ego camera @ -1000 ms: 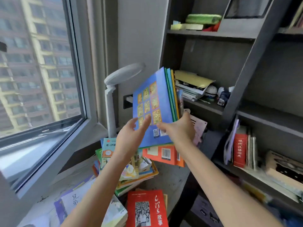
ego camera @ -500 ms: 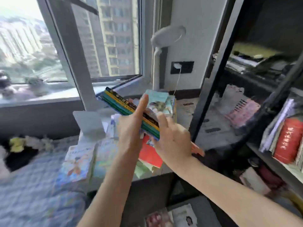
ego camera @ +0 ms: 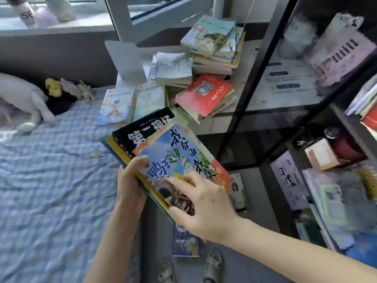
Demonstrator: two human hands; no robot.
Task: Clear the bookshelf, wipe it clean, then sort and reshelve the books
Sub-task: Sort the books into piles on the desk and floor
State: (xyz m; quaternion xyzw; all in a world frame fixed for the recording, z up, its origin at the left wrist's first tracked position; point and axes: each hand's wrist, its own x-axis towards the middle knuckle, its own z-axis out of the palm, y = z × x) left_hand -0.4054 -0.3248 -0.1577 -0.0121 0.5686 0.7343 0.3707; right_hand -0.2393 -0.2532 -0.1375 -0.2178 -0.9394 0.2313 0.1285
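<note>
- My left grip is closed round the 9 o'clock edge of the stack of books, with the thumb over the top cover and the fingers underneath.
- My right grip clasps the stack's near corner at 5 o'clock. Its fingers are spread and bent on the cover, and the thumb hooks the edge.
- The stack hangs at centre view, resting on nothing, between the bed at 9 o'clock and the bookshelf at 3 o'clock.
- I judge the clearing only partly done. Piles of books crowd the table at 12 o'clock, and one loose book lies on the floor at 6 o'clock.
- The shelves from 2 to 4 o'clock still carry books, papers and a small box.
- I see no cloth, so wiping, sorting and reshelving all look to be ahead.
- The black cover in the stack has large white characters. "第一" is clear; the rest is partly hidden.
- The blue top cover bears big dark and blue characters, tilted away from me. I cannot read them reliably.
- On the table at 11 o'clock, a pale book seems to read "中国古代神话".
- The red book at 1 o'clock shows a square picture and a line of white script too small to read.
</note>
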